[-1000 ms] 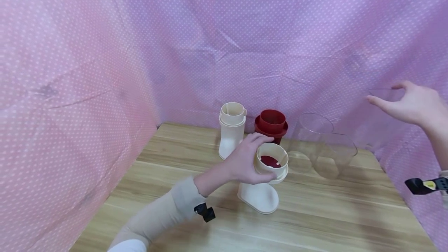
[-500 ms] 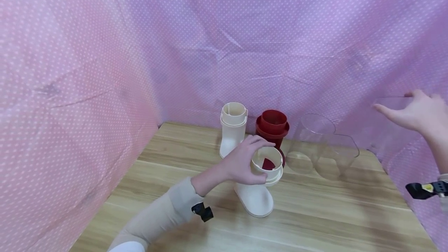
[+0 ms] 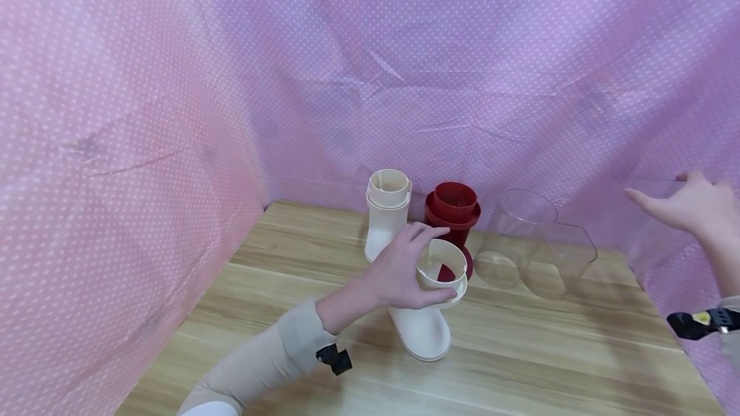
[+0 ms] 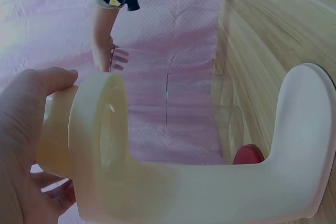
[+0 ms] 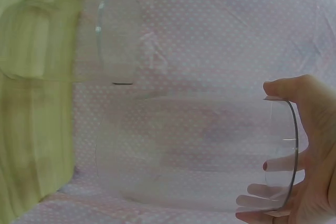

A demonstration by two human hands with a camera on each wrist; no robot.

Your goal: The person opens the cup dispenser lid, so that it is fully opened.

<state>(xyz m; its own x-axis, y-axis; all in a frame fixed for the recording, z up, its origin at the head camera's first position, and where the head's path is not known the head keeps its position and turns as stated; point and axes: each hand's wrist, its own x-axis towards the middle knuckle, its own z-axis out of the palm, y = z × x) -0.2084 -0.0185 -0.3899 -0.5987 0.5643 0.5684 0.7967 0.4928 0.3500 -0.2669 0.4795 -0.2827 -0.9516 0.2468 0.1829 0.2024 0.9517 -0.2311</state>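
Note:
My left hand [image 3: 401, 271] grips the collar at the top of a cream boot-shaped stand [image 3: 424, 336], thumb and fingers spread around it. In the left wrist view the boot [image 4: 210, 190] has a hollow ring at its top and its foot lies at the wooden surface. My right hand [image 3: 699, 207] is raised at the far right. It holds a clear cylinder [image 5: 199, 150] by one rim, thumb on one side and fingers on the other, as the right wrist view shows. That cylinder hangs above the table and is barely visible from the head.
Behind the held boot stand a second cream boot [image 3: 386, 220] and a dark red one [image 3: 453, 214], partly hidden. Two more clear cylinders [image 3: 498, 268] stand upright to the right on the wooden table [image 3: 520, 358]. Pink dotted cloth [image 3: 324, 114] closes off the back and sides.
The right hand has come down and slightly right with its clear cylinder. The left hand has shifted the cream boot slightly leftward and nearer, baring more of the red boot's foot.

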